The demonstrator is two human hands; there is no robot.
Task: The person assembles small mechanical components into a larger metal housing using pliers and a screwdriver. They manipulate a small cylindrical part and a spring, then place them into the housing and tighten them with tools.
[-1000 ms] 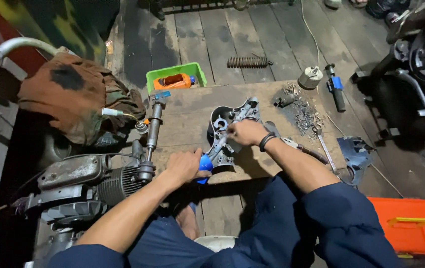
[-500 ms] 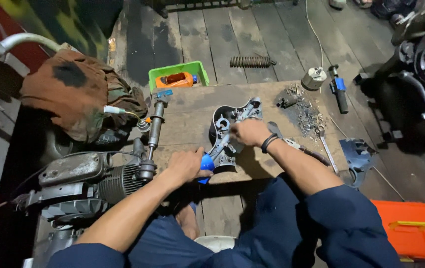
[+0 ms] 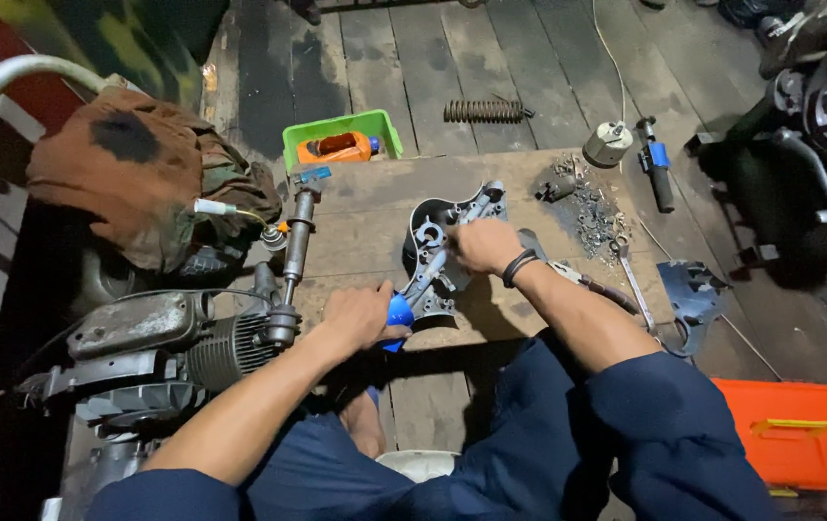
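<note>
Little has shifted since the earlier frames: both hands have stayed on the metal engine casing (image 3: 447,246) lying on the tabletop (image 3: 365,227). A blue-handled tool (image 3: 396,314) is gripped by the left hand (image 3: 360,316), while the casing is pressed down under the curled right hand (image 3: 486,246). Stiff, heavy, sharp-edged and probably oily, the casing is best held by its outer rim.

Dim scene, lit from above the middle; the board (image 3: 375,232) and both forearms catch the light, while the left edge and the top right corner sink into near black; soft shadow under the board's near edge; mild glare on the orange case (image 3: 799,434); wide-angle bending at the edges; slight softness and noise in the dark parts.
</note>
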